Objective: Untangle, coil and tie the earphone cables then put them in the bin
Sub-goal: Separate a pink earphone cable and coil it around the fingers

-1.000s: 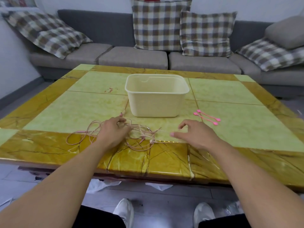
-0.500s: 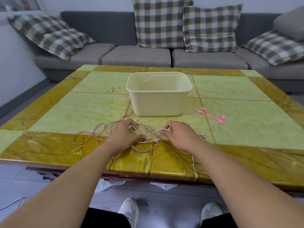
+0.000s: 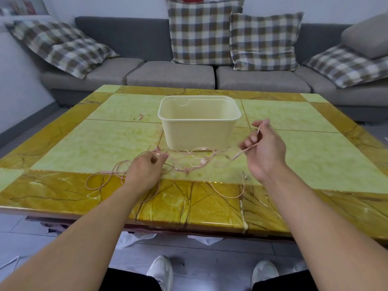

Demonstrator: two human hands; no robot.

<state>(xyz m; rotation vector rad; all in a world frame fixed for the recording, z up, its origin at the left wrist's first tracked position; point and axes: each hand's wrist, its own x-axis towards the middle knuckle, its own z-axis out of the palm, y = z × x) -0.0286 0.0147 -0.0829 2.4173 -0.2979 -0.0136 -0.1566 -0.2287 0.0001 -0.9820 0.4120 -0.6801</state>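
Observation:
Thin pink earphone cables (image 3: 190,164) lie tangled on the table in front of a cream plastic bin (image 3: 199,124). My left hand (image 3: 144,169) rests on the table and pinches part of the tangle at its left side. My right hand (image 3: 263,151) is raised to the right of the bin and grips a strand, which runs taut back to the tangle. More loops (image 3: 100,181) trail left of my left hand, and one strand (image 3: 228,192) curves over the yellow border.
The table (image 3: 294,160) has green tiles and a yellow marbled border. A grey sofa (image 3: 172,74) with checked cushions stands behind it. My shoes (image 3: 161,269) show on the floor under the near edge.
My right hand took hold of a strand, lifted it and drew it to the right, stretching the tangle out. My left hand stayed on the tangle. The pink ties are now hidden behind my right hand.

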